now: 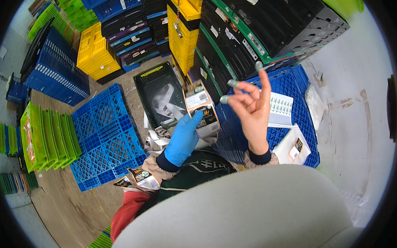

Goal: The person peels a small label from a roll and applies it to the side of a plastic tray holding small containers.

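Observation:
My left hand (182, 141), in a blue glove, grips a strip of printed labels (209, 122) with orange borders. A small greenish patch shows near the strip's upper end. To its right my bare right hand (255, 112) is raised, fingers apart, with nothing gripped in it. Small grey-green pieces, apparently stickers, cover several of its fingertips. Similar marks run in rows on a white sheet (280, 104) behind that hand. Below the sheet lies white packaging (289, 147) with one orange-edged label. More loose printed labels (144, 178) cling to my left sleeve.
A black crate (140, 93) ahead contains white backing strip (166, 99). The sheet and packaging rest on blue plastic (308, 120). A blue pallet (104, 137) and green trays (51, 139) are left. Black crates (247, 20) and yellow crates (184, 42) are stacked ahead.

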